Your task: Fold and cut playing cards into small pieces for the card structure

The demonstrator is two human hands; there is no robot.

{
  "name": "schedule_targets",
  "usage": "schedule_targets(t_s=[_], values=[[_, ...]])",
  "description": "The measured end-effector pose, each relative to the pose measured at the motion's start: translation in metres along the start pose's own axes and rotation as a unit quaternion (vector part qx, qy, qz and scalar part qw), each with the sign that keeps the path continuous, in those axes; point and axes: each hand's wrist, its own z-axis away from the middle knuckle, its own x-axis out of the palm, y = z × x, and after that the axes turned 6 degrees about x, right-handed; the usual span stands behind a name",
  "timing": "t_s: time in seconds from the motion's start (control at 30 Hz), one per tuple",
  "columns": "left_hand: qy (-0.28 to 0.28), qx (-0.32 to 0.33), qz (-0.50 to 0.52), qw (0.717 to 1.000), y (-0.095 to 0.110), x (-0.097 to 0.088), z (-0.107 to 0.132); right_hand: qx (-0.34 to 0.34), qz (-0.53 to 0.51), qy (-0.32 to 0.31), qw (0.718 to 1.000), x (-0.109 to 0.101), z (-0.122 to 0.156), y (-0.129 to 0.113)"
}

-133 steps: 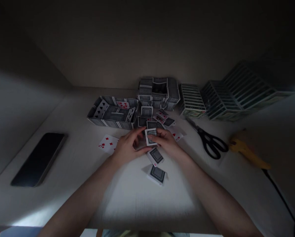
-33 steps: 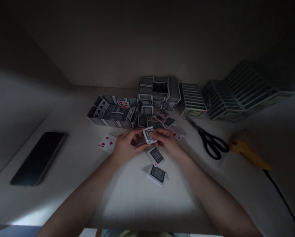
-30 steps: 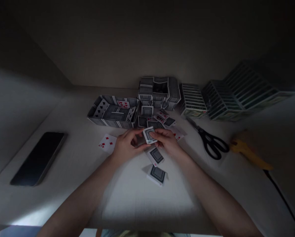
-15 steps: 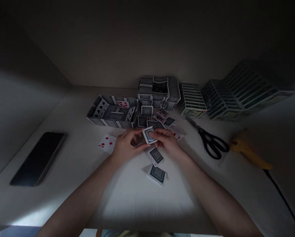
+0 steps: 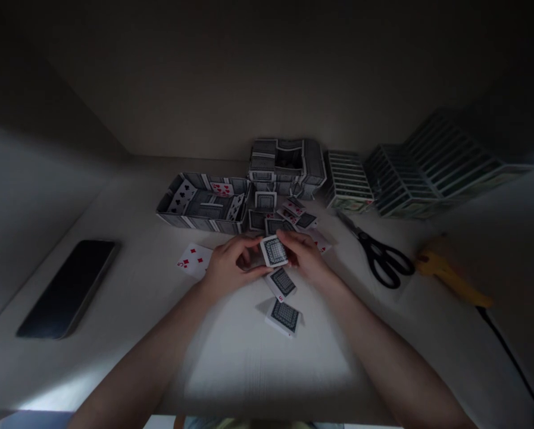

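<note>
Between both hands is a folded playing card (image 5: pixel 274 251), its dark patterned back facing up. My left hand (image 5: pixel 231 262) pinches its left side with thumb and fingers. My right hand (image 5: pixel 303 253) grips the right edge, thumb near the upper corner. Just below on the table lie a folded card (image 5: pixel 283 282) with a red mark on its edge and another folded card (image 5: pixel 284 316). A five of diamonds (image 5: pixel 194 260) lies face up, left of my left hand. Several more cards are scattered beyond my fingers, among them a small back-up card (image 5: pixel 265 201).
Behind stand an open box made of cards (image 5: pixel 224 225) and a card-built structure with an opening (image 5: pixel 264 161). Slatted card stacks (image 5: pixel 349 179) stand right of it. Scissors (image 5: pixel 385 256) and a yellow glue gun (image 5: pixel 454 277) with a cord lie right; a phone (image 5: pixel 68 289) lies left.
The held card has turned flatter toward me and shifted slightly right and down. My right thumb has moved from the card's face to its upper right edge.
</note>
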Motion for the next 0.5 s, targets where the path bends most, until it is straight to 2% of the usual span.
schedule_targets(t_s=[0.23, 0.5], values=[[-0.026, -0.007, 0.02, 0.999, -0.0009, -0.0002, 0.0012, -0.059, 0.062, -0.001, 0.996, -0.0026, -0.0028, 0.0044], [-0.032, -0.004, 0.028, 0.999, -0.0019, -0.0004, 0.0012, -0.071, 0.088, 0.009, 0.993, -0.001, -0.0023, 0.0046]])
